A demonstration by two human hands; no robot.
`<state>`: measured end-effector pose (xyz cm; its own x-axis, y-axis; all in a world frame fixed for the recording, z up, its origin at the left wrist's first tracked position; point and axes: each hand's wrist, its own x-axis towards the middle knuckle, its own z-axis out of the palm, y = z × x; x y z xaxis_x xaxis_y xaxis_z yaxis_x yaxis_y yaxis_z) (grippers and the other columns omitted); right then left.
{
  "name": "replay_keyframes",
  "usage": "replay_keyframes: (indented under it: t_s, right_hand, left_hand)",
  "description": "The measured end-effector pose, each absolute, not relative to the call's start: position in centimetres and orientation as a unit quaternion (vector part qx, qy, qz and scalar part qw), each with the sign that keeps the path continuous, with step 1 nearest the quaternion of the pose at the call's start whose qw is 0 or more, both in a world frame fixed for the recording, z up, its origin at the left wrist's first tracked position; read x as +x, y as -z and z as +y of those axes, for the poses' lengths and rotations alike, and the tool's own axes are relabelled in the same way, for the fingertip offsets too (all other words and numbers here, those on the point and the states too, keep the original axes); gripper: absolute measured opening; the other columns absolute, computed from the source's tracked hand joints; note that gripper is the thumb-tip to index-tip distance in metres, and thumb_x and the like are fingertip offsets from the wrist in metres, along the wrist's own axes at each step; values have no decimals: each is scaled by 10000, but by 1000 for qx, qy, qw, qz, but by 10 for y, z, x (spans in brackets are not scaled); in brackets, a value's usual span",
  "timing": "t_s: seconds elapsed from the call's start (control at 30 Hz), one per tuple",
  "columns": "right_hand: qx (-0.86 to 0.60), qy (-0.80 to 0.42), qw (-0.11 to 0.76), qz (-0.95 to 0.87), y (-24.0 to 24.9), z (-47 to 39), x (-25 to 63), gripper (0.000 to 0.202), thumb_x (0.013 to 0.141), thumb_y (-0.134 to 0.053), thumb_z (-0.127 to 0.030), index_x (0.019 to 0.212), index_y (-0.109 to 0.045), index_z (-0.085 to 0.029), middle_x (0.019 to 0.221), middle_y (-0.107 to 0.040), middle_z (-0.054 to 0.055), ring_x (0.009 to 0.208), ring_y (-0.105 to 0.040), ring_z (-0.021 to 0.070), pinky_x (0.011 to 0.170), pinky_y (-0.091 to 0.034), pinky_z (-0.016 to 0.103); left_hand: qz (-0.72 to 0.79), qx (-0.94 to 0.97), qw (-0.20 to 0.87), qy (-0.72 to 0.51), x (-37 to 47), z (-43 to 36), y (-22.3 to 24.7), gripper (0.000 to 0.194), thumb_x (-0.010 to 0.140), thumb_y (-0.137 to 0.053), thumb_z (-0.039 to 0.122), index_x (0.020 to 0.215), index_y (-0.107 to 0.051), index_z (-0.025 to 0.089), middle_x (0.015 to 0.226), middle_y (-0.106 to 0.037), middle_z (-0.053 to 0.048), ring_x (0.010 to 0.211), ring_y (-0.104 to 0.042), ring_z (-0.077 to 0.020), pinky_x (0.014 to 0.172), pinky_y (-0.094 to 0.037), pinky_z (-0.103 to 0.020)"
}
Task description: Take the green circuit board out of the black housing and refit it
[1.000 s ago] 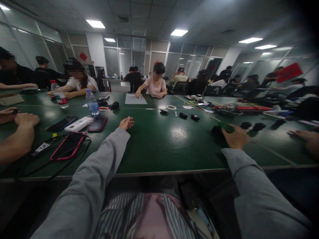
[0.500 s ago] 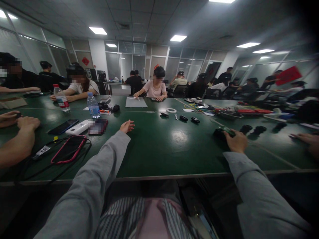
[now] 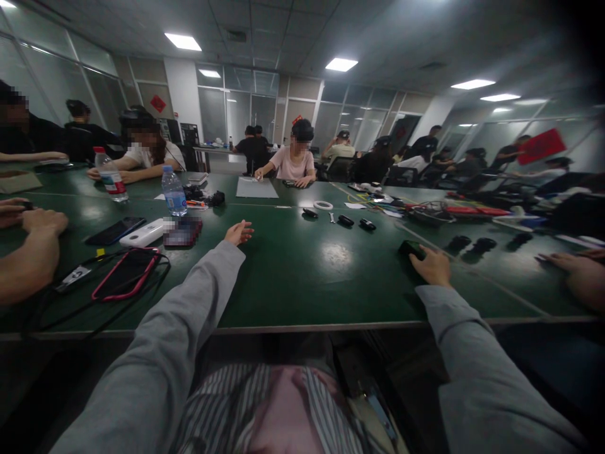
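Note:
My left hand (image 3: 239,233) rests over the green table with its fingers loosely apart and nothing in them. The closest items to it are a blurred, dark, red-edged rectangular thing (image 3: 182,232) and a clear water bottle (image 3: 174,194), both to its left. On the right side of the table, my right hand (image 3: 433,266) is closed around a small dark, boxy object (image 3: 409,248) that sits at the tabletop. Its exact kind cannot be made out, and my fingers cover part of it.
Beyond my hands lie several small black items (image 3: 346,221), a small wrench (image 3: 331,218) and a white ring (image 3: 323,205). Phones, including a pink-edged one (image 3: 125,275) with a cord, lie left. A co-worker's hand (image 3: 574,268) is at the right, another person's arm (image 3: 33,252) at the left.
My right hand has shifted slightly left and sits more over the dark object; the green top seen in it before is less visible. My left hand stays nearly the same. The view tilts slightly.

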<state>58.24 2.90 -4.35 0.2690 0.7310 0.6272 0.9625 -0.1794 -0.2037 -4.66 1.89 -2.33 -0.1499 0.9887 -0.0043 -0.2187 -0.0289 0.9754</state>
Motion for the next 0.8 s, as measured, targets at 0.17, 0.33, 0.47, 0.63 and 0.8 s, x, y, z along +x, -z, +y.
replay_keyframes:
  t_s: [0.17,0.33,0.47,0.63,0.8]
  right_hand:
    - [-737,159,324,-571,23,36,500,529,801,-527,-392,1267,-533,-142,1110,-512,223,1050,-424,315,779,-381,422]
    - [-590,132,414,-681,10,34,344,499,824,-505,-324,1285,-506,-132,1173,-490,168,1097,-424,275,921,-372,419]
    - [-444,43,445,-776,15,9,231,492,829,-516,-299,1308,-473,-192,1173,-509,114,1104,-445,247,959,-392,409]
    - [-362,-23,463,-809,19,-25,160,626,809,-544,-255,1389,-316,-206,1285,-457,91,1187,-400,238,1026,-362,424]
    - [-333,-82,463,-817,23,-26,156,626,767,-626,-350,1325,-390,-197,1261,-457,105,1192,-403,252,1044,-339,440]
  left_hand:
    - [451,393,545,-588,-41,16,21,366,816,-556,465,1021,-604,166,840,-674,-69,589,-613,-103,519,-450,-198]
    - [416,425,571,-566,-21,12,20,435,755,-636,458,1092,-578,188,973,-655,-103,714,-660,-164,640,-510,-275]
    - [396,429,597,-550,0,3,16,580,700,-689,464,1213,-495,275,1082,-615,-96,774,-664,-195,695,-521,-332]
    - [399,411,569,-590,12,1,13,550,700,-710,386,1205,-512,294,1027,-610,-56,656,-617,-124,574,-491,-255]
    - [384,379,563,-626,9,8,20,391,704,-710,293,1069,-604,198,925,-620,-52,657,-595,-119,531,-465,-221]
